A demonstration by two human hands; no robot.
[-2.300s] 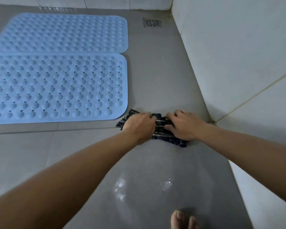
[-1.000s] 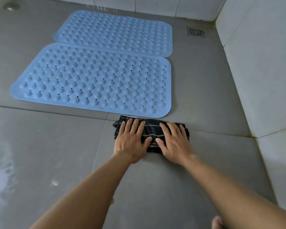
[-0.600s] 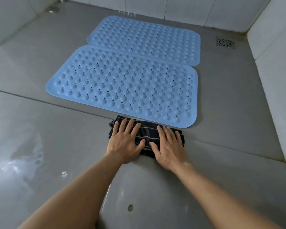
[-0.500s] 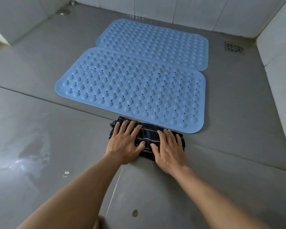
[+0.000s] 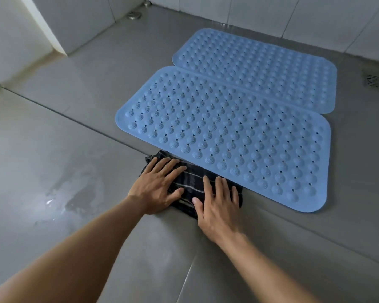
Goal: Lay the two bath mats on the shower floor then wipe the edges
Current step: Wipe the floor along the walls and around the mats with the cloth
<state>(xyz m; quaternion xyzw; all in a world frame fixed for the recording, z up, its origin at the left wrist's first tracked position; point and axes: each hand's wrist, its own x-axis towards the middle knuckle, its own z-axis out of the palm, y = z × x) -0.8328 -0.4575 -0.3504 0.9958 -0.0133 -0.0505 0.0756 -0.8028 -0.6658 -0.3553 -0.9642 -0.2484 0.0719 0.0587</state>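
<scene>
Two light blue studded bath mats lie flat side by side on the grey shower floor, the near mat (image 5: 239, 136) touching the far mat (image 5: 260, 68) along their long edges. A dark striped cloth (image 5: 192, 182) lies on the floor against the near mat's front edge, toward its left half. My left hand (image 5: 158, 186) presses flat on the cloth's left part with fingers spread. My right hand (image 5: 217, 206) presses flat on its right part, fingertips close to the mat's edge.
A square floor drain (image 5: 377, 82) sits at the far right beyond the mats. A round metal fitting (image 5: 133, 15) is at the back left by the white tiled wall corner (image 5: 53, 25). A wet patch (image 5: 74, 193) shines on the floor left of my hands.
Both hands have slid the cloth leftward along the near mat's front edge, from beyond its right corner to its left half. The mats have not moved.
</scene>
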